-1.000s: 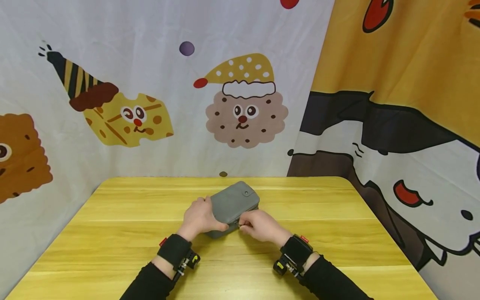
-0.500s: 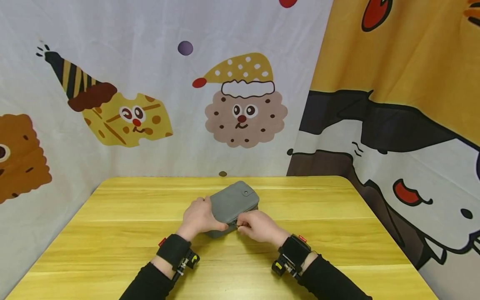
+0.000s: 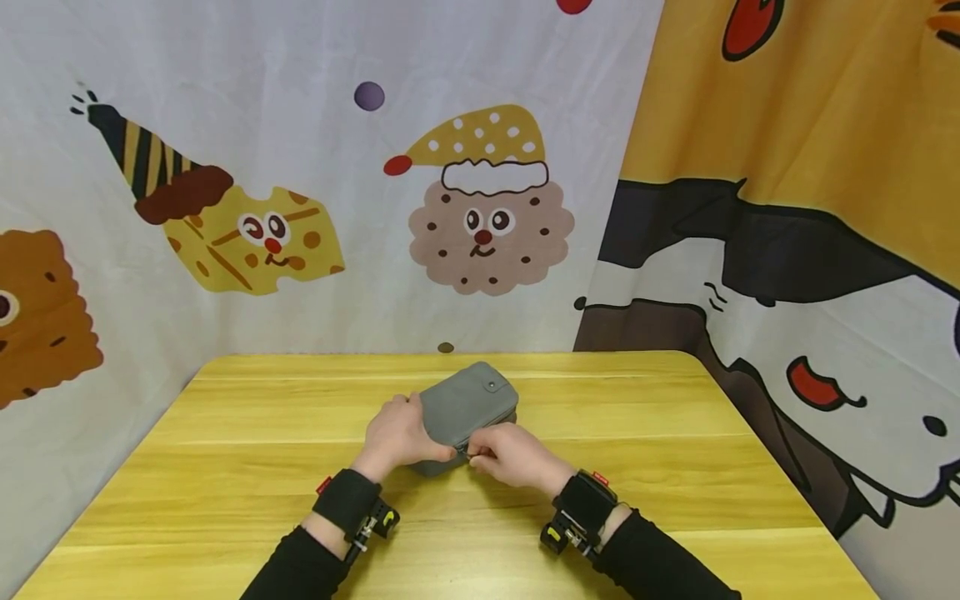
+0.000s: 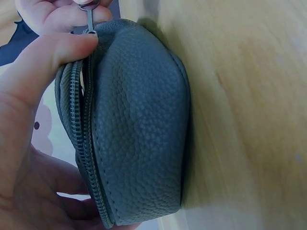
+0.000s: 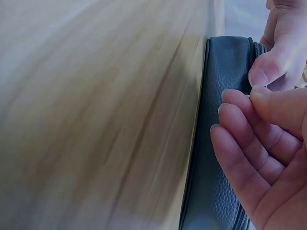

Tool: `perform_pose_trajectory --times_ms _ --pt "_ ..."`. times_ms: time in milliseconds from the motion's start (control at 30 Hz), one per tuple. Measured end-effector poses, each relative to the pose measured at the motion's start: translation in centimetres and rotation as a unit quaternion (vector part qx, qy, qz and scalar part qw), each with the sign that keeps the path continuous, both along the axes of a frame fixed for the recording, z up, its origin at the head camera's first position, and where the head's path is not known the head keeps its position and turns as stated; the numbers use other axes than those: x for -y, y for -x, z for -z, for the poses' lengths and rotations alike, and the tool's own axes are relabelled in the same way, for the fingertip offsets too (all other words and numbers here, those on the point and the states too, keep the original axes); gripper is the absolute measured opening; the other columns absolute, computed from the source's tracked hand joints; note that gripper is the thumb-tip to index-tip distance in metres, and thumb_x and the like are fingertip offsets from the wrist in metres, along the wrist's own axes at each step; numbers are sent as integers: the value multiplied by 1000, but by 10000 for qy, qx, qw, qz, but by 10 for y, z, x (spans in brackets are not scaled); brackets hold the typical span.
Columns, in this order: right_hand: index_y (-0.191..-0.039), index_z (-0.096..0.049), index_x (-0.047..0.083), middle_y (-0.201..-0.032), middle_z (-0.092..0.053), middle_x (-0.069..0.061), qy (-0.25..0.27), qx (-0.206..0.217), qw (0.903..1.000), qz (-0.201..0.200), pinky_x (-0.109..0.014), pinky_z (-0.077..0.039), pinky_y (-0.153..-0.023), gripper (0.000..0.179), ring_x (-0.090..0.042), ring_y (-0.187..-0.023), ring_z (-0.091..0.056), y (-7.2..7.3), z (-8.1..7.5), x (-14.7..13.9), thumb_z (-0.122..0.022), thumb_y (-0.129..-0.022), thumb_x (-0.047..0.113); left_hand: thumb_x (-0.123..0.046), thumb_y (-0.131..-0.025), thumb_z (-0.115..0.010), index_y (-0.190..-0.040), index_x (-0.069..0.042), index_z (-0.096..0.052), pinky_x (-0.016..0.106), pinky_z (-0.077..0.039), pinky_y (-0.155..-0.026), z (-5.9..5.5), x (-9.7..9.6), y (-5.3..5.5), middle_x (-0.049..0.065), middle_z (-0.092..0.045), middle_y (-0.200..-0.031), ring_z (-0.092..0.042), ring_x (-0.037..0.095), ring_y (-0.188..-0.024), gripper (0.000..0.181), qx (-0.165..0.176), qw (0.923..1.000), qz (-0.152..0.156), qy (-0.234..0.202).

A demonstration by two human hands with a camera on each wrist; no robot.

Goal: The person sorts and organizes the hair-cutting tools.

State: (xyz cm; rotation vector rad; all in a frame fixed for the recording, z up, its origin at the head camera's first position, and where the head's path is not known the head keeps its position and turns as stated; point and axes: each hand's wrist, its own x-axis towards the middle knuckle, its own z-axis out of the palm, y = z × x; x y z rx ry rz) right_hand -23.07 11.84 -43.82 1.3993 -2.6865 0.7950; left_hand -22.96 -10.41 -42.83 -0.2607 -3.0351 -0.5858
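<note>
A grey zip pouch point(image 3: 468, 402) with a small snap tab lies at an angle on the table. My left hand point(image 3: 397, 432) grips its near left end, thumb along the zipped side and fingers over the far edge. At that thumb, my right hand point(image 3: 513, 454) pinches the metal zipper pull point(image 4: 90, 20) between thumb and forefinger. In the left wrist view the rows of zipper teeth point(image 4: 75, 103) stand apart below the slider, leaving a narrow gap. The right wrist view shows the other right fingers point(image 5: 244, 153) curled in front of the pouch's pebbled side.
The pouch rests on a yellow wood-grain table point(image 3: 637, 417). Behind the table hangs a white curtain point(image 3: 300, 75) with cartoon prints, and a yellow and dark printed curtain point(image 3: 697, 108) runs down the right side.
My right hand has slid a little to the left along the pouch's zipped side with the zipper pull, closer to the left thumb. The left hand and the pouch have stayed put.
</note>
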Motion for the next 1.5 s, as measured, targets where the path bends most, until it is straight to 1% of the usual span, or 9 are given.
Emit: perform_pose_trajectory --times_ms 400,533,800,967,1067,1200,1300,1367,1500 --pt "-84 -65 15 -72 -58 10 23 82 9999 -77 -17 -41 -61 13 0 -62 -46 2 4 3 -70 -92 6 -59 -58 -86 -135 12 -49 49 -55 -73 1 1 1 28 -58 -118 -61 40 -98 111 49 10000 50 -27" --pt "-85 -65 14 -73 -59 10 73 -9 9999 -133 -17 -41 -60 12 1 -61 -46 3 6 3 -71 -91 6 -60 -59 -85 -138 13 -47 50 -55 -75 1 1 1 29 -57 -121 -60 41 -101 114 57 10000 34 6" --pt "-90 -69 12 -78 -62 9 -174 193 9996 71 -19 -46 -63 4 0 -66 -52 4 9 4 -69 -94 12 -60 -60 -85 -139 14 -45 51 -55 -76 3 2 -1 30 -56 -122 -60 42 -102 116 -61 10000 33 -38" --pt "-95 -70 14 -85 -66 6 -271 65 9995 141 -20 -50 -69 3 -3 -73 -59 3 5 1 -71 -92 15 -60 -60 -85 -138 14 -46 50 -55 -75 2 2 -1 30 -56 -121 -60 42 -101 115 -96 9999 63 -12" --pt "-96 -71 15 -86 -67 6 -262 -76 9994 228 -22 -50 -70 5 -4 -75 -60 3 -3 -3 -71 -93 19 -61 -61 -85 -139 14 -45 50 -55 -76 1 2 -2 30 -56 -123 -60 42 -102 115 -74 9999 64 22" --pt "-95 -70 18 -85 -65 10 -59 -197 9991 364 -23 -51 -69 6 -3 -75 -59 6 -14 -11 -72 -93 23 -61 -61 -85 -138 14 -46 49 -55 -75 1 0 -3 29 -56 -121 -60 41 -101 115 -94 9999 112 50" --pt "-98 -70 19 -90 -65 9 100 -389 9986 355 -25 -51 -75 10 -6 -82 -60 11 -21 -17 -73 -92 27 -61 -62 -84 -137 14 -46 49 -55 -77 1 -1 -3 29 -56 -122 -60 42 -102 114 -103 9996 255 69" --pt "-103 -70 16 -96 -66 6 162 -590 9978 268 -29 -51 -83 19 -11 -90 -61 15 -24 -20 -75 -90 30 -61 -63 -84 -138 14 -46 50 -54 -80 1 -3 -4 30 -55 -124 -59 42 -105 113 -99 9992 385 105" --pt "-124 -65 9 -121 -63 -2 -13 -872 9960 180 -37 -44 -102 51 -21 -116 -56 24 -28 -25 -78 -85 40 -60 -63 -84 -138 14 -47 51 -53 -83 0 -7 -3 31 -55 -125 -58 44 -107 111 -178 9973 695 126"
